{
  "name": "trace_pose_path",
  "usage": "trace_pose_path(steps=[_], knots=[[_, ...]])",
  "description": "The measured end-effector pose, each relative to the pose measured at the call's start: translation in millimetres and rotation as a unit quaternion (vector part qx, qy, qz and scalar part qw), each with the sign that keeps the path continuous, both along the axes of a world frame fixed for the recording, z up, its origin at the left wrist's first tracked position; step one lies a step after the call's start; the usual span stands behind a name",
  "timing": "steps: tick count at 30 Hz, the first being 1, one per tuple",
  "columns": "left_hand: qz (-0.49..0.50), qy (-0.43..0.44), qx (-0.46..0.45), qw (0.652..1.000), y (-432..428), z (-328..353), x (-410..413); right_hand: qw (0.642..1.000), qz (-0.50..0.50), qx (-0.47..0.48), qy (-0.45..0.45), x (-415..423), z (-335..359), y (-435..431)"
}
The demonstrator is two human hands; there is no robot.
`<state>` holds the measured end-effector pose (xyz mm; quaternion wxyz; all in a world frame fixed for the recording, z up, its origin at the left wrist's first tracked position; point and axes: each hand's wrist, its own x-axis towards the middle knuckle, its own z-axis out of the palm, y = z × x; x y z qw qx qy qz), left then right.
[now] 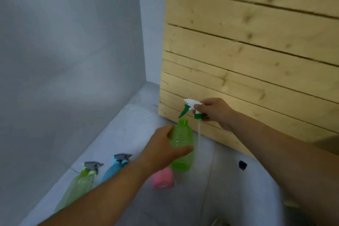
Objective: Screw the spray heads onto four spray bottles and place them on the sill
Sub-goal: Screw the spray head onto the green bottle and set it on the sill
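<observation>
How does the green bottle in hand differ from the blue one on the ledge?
The green bottle is held upright by the left hand; the blue bottle lies on the ledge. The green bottle's neck is open, its spray head apart in the right hand; the blue bottle wears a grey head.

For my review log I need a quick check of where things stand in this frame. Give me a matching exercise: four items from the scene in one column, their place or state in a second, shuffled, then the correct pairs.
Items
1. green bottle
2. white and green spray head
3. blue bottle
4. pink bottle

States
A. lying on the sill, grey head fitted
B. held in the left hand, neck open
C. partly hidden beneath the left forearm
D. held in the right hand, tube hanging down

Pairs: 1-B, 2-D, 3-A, 4-C
</observation>
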<state>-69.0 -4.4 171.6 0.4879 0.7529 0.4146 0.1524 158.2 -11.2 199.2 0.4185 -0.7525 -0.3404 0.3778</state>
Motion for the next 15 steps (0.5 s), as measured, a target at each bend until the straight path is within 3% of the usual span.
trace_pose_path(steps=[8,15], knots=[[-0.003,-0.053,0.031,0.998,-13.2,106.6,-113.1,0.969,-0.025,0.244,0.031,-78.8,162.5,-35.1],[0.010,-0.090,0.065,0.994,-25.1,131.0,-171.5,0.920,-0.084,0.364,0.117,-128.9,212.7,-57.2]])
